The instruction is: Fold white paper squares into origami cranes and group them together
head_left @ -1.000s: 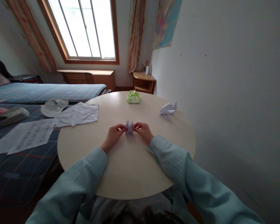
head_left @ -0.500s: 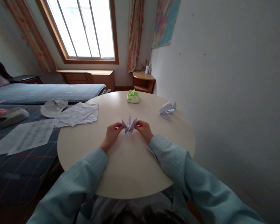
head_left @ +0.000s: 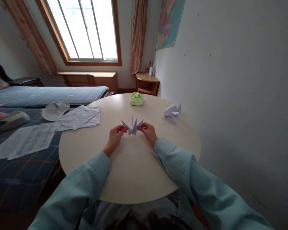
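A white folded paper crane (head_left: 132,126) is held between my two hands over the middle of the round table (head_left: 134,172). My left hand (head_left: 116,135) pinches its left wing between thumb and fingers. On the other side my right hand (head_left: 148,131) pinches the right wing. Both wings spread outward, and pointed tips rise at the centre. The fingertips partly cover the wings' undersides.
Another folded paper piece (head_left: 172,111) lies at the table's right. A green tissue pack (head_left: 136,99) stands near the far edge. White paper sheets (head_left: 80,117) overlap the left edge, beside a cap (head_left: 55,111) on the bed (head_left: 21,169). A wall (head_left: 242,111) runs along the right.
The crane's wings have spread wider and lower to the sides, with both hands still pinching them. The hands themselves have barely moved.
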Tool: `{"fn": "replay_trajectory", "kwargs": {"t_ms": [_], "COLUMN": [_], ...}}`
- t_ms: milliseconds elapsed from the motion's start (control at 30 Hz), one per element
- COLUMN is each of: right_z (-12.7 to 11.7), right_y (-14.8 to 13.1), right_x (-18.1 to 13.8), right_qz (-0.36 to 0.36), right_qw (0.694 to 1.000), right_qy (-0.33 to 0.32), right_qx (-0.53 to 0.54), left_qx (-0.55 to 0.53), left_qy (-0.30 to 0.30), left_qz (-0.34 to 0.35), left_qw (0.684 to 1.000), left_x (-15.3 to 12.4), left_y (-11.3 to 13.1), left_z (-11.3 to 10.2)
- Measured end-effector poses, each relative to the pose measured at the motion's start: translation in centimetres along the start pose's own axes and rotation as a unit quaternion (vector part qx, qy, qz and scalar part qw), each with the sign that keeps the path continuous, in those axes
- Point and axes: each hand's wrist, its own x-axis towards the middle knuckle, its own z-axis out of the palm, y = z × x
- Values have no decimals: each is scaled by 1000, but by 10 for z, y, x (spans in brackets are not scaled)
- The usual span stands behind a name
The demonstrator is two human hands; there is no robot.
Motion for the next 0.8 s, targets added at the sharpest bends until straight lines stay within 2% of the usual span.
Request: {"fn": "replay_trajectory", "kwargs": {"t_ms": [300, 800], "right_z": [3, 5], "right_y": [-2, -6], "right_x": [0, -3], "right_qz": [31, 54], "right_qw": [995, 983], "right_qy": [16, 35], "right_qx": [98, 171], "left_qx": [-91, -161], "left_qy": [25, 33], "left_qz": [-45, -61], "left_qw": [995, 985], "left_x": [-4, -3], "left_y": [7, 0], "left_z": [4, 7]}}
